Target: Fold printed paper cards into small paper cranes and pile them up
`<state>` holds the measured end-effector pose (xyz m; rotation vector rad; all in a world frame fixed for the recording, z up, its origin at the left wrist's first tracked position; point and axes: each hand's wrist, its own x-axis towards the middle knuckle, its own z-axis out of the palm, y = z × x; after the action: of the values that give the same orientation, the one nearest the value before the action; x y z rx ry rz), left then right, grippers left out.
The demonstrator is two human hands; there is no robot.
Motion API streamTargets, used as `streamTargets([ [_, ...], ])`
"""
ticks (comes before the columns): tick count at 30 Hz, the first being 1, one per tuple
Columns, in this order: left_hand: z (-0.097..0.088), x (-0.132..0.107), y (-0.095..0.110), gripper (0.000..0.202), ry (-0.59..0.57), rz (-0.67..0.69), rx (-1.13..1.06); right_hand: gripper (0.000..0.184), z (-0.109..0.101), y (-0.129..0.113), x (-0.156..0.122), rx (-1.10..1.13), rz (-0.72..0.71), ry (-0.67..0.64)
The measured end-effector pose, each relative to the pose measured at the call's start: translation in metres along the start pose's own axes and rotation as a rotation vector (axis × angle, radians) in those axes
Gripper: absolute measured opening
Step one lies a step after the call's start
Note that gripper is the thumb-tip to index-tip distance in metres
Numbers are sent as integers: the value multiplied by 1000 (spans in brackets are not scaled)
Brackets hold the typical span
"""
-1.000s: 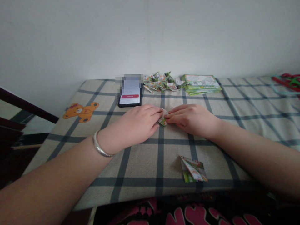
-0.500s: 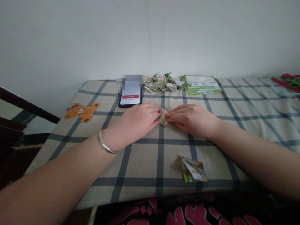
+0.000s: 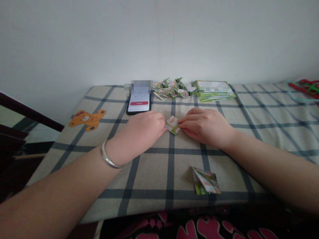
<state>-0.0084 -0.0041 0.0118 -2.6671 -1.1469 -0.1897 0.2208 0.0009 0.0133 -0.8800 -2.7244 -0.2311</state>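
Note:
Between my hands lies a small folded paper square [image 3: 172, 125], printed in green, white and orange, turned corner-up on the checked cloth. My left hand [image 3: 149, 127], a silver bangle on its wrist, is closed with its fingertips at the square's left corner. On the other side, my right hand [image 3: 201, 124] pinches the right corner between thumb and fingers. Nearer the table's front edge sits another folded paper piece [image 3: 206, 181], one flap standing partly up. My left fingertips are partly hidden behind the knuckles.
A phone [image 3: 139, 101] with a lit screen lies beyond my left hand. Several folded paper pieces [image 3: 171, 89] are heaped by the wall, beside a stack of printed sheets [image 3: 215, 89]. Red and green items [image 3: 307, 88] rest at far right. A bear picture [image 3: 87, 119] is at left.
My left hand has drawn slightly left, its fingers curled in more, so more of the paper square shows. My right hand stays almost in place at the right corner.

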Motion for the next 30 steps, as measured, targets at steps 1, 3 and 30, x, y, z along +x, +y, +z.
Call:
streamTargets([
  [1, 1, 0, 0, 23, 4, 2, 1, 24, 0, 0, 0, -21, 0, -6],
  [3, 1, 0, 0, 22, 13, 8, 15, 25, 1, 0, 0, -59, 16, -12],
  [30, 5, 1, -4, 28, 54, 16, -38, 22, 9, 10, -1, 25, -31, 114],
])
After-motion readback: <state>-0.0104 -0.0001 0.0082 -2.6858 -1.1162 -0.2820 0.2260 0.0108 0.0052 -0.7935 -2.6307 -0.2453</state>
